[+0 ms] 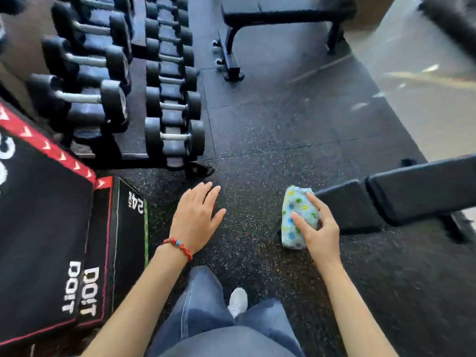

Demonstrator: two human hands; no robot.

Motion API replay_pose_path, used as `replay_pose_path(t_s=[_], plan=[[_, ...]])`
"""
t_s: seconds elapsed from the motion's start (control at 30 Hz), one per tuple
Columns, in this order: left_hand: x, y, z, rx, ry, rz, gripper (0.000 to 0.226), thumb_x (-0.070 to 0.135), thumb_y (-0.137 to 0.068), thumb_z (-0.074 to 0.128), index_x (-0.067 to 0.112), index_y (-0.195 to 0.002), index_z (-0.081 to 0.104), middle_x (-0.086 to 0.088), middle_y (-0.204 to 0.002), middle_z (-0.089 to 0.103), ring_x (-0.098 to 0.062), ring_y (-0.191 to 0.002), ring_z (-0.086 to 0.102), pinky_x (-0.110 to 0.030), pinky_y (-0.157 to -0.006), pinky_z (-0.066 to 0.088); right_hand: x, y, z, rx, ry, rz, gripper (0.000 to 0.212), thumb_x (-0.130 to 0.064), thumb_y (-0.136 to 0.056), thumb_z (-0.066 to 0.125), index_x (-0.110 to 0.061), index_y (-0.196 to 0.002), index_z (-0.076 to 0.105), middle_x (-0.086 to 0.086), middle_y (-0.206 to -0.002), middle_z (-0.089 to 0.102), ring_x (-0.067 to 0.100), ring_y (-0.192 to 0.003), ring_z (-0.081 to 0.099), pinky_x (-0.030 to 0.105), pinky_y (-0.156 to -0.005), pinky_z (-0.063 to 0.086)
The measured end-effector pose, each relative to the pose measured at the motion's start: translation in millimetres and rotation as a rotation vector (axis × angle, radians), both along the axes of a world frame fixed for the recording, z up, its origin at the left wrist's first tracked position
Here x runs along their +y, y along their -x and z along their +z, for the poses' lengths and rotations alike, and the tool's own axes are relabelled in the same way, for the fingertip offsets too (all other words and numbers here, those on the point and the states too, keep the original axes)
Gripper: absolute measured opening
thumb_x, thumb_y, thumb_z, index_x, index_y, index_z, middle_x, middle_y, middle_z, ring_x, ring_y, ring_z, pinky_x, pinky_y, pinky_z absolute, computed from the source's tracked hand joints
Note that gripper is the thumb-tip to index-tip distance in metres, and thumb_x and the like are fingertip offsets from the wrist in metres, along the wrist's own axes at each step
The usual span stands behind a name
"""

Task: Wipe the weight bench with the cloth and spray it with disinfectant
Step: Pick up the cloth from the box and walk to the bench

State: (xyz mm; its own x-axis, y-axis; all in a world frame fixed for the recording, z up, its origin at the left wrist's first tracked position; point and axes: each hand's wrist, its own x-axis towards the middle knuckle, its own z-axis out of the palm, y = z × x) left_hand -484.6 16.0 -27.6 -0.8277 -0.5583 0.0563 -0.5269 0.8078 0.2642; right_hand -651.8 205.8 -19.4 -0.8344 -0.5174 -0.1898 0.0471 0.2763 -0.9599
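Note:
My right hand (320, 231) grips a folded light-blue cloth (296, 215) printed with coloured paw marks, held in the air just left of a black padded weight bench (412, 194) that reaches in from the right edge. My left hand (197, 217) hovers over the floor with fingers spread and nothing in it; a red bead bracelet circles its wrist. A second black flat bench (283, 14) stands at the far top of the view. No spray bottle is visible.
A rack of black dumbbells (116, 81) fills the upper left. Black plyo boxes with red trim (51, 228) stand at the left. Speckled rubber flooring (283, 124) lies between the benches. My jeans and a white shoe (238, 301) show at the bottom.

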Motion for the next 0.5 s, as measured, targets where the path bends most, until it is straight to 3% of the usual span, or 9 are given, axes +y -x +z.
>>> replay_pose_path(t_s=[0.1,0.23,0.4,0.5], plan=[[-5.3,38.5,-3.0,0.000,-0.008,-0.086,0.055,0.039,-0.085,0.041,-0.001,-0.117,0.062,-0.021,-0.116,0.063,-0.037,-0.106,0.061,-0.053,-0.088,0.050,12.1,22.4,-3.6,0.009,-0.013,-0.101,0.048,-0.005,-0.077,0.071,-0.023,-0.119,0.053,-0.002,-0.118,0.055,-0.002,-0.098,0.055,0.006,-0.071,0.045],[-14.6,93.0,-10.7,-0.023,-0.025,-0.202,0.056,0.040,-0.086,0.040,0.001,-0.119,0.061,-0.021,-0.118,0.062,-0.037,-0.110,0.059,-0.053,-0.090,0.049,12.4,49.6,-7.6,0.020,-0.030,-0.233,0.048,-0.005,-0.077,0.071,-0.023,-0.118,0.053,-0.001,-0.118,0.055,0.005,-0.099,0.055,0.007,-0.075,0.046],[-22.3,167.4,6.6,-0.017,-0.032,-0.362,0.056,0.041,-0.086,0.038,0.003,-0.119,0.061,-0.017,-0.119,0.063,-0.035,-0.111,0.059,-0.051,-0.092,0.047,10.0,83.5,9.5,-0.004,-0.062,-0.421,0.049,-0.007,-0.076,0.072,-0.021,-0.119,0.054,0.000,-0.119,0.056,0.013,-0.108,0.054,0.032,-0.090,0.048],[-25.1,211.7,5.5,-0.019,-0.022,-0.477,0.056,0.042,-0.087,0.038,0.004,-0.121,0.060,-0.016,-0.121,0.062,-0.034,-0.113,0.058,-0.050,-0.093,0.046,12.4,105.7,8.5,0.005,-0.080,-0.529,0.048,-0.007,-0.076,0.073,-0.022,-0.117,0.054,-0.001,-0.119,0.055,0.013,-0.108,0.053,0.032,-0.090,0.048]])
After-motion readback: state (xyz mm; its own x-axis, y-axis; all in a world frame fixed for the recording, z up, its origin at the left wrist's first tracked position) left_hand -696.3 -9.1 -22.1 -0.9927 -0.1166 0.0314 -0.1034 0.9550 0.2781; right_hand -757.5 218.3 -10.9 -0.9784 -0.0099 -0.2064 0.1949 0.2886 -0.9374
